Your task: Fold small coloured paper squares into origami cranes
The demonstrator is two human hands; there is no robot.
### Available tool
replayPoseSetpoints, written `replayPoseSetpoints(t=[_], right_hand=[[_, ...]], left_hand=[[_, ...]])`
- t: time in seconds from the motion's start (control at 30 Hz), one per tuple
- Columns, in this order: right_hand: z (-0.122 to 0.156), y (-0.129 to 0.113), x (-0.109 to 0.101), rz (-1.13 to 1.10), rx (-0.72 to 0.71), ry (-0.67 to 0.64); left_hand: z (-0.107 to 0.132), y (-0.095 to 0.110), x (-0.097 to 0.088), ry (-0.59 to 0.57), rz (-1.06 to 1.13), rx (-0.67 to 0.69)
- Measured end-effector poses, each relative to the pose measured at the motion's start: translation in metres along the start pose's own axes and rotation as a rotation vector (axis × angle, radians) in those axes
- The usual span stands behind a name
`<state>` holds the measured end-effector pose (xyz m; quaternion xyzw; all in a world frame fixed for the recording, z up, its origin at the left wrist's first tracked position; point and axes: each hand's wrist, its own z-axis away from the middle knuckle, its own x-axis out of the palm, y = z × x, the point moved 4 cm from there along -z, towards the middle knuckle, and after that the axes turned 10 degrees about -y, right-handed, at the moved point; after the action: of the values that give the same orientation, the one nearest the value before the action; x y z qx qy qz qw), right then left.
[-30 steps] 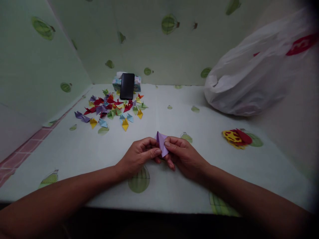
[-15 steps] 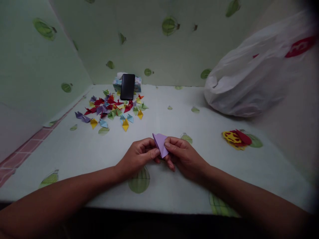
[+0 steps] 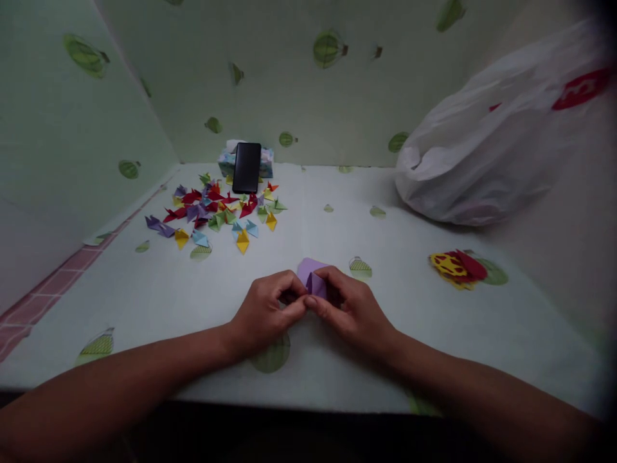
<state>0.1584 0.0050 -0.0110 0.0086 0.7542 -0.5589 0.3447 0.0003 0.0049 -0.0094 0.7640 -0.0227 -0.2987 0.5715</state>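
Note:
A small folded piece of purple paper [image 3: 311,265] is between my two hands, near the middle of the table. My left hand [image 3: 272,305] pinches its lower left side between thumb and fingers. From the other side, my right hand [image 3: 354,308] grips the paper, thumb at the bottom edge and index finger on the upper right. A flap on the paper stands partly raised, with a dark gap beneath it. The two thumb tips nearly meet, and the fingers hide the paper's lower part.
Several folded paper figures [image 3: 222,209] in many colours lie at the back left. Behind them, a black phone [image 3: 247,168] leans on a tissue box [image 3: 226,164]. Yellow and red cut-out shapes [image 3: 457,269] lie at the right, below a large white plastic bag [image 3: 477,148].
The purple paper has turned in my hands, and a flap on it now stands raised. My right thumb has moved down and left, towards my left thumb.

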Motion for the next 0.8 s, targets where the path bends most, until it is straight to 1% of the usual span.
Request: replayPoseSetpoints(t=[0.17,0.27,0.37,0.43,0.5,0.63,0.73,0.8], right_hand=[[0.002,0.001,0.001,-0.083,0.012,0.002],[0.003,-0.001,0.003,-0.084,-0.007,0.009],[0.004,-0.003,0.004,-0.072,-0.016,0.013],[0.004,-0.003,0.004,-0.123,0.005,0.001],[0.003,-0.001,0.004,-0.228,0.043,-0.020],[-0.001,0.004,0.004,-0.476,0.138,-0.062],[-0.003,0.008,0.005,-0.567,0.193,-0.108],[-0.004,0.009,0.004,-0.610,0.203,-0.138]], left_hand=[[0.003,0.004,0.001,0.026,-0.196,0.081],[0.005,0.005,0.004,0.011,-0.293,0.126],[0.005,0.005,0.006,-0.013,-0.288,0.164],[0.005,0.006,0.005,-0.012,-0.250,0.156],[0.003,0.004,0.003,-0.006,-0.192,0.101],[0.000,-0.006,-0.001,0.005,-0.005,-0.083],[-0.001,-0.012,-0.002,0.020,0.147,-0.185],[-0.002,-0.014,-0.003,0.029,0.211,-0.216]])
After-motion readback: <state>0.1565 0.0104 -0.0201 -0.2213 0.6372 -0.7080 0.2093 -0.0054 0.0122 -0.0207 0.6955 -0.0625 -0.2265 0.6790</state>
